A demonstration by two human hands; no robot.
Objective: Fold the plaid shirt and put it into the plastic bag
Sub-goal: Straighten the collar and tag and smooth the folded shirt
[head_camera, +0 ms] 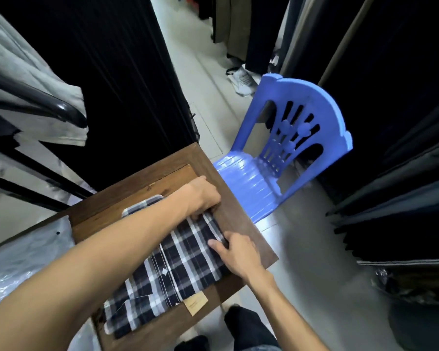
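Note:
The plaid shirt [178, 264], navy and white, lies flat on a small brown wooden table [241, 224], with a tan paper tag [195, 303] at its near edge. My left hand [203, 196] reaches across and pinches the shirt's far right edge. My right hand [235, 252] grips the same edge a little nearer to me, thumb on top of the cloth. My left forearm covers the shirt's middle. A clear plastic bag [23, 264] lies to the left of the table.
A blue plastic chair [284, 148] stands just right of the table. Dark garments hang on both sides of a narrow pale-floored aisle. A black clothes rail [36, 102] with grey clothing is at the left. Someone's white shoe [242, 81] shows farther down the aisle.

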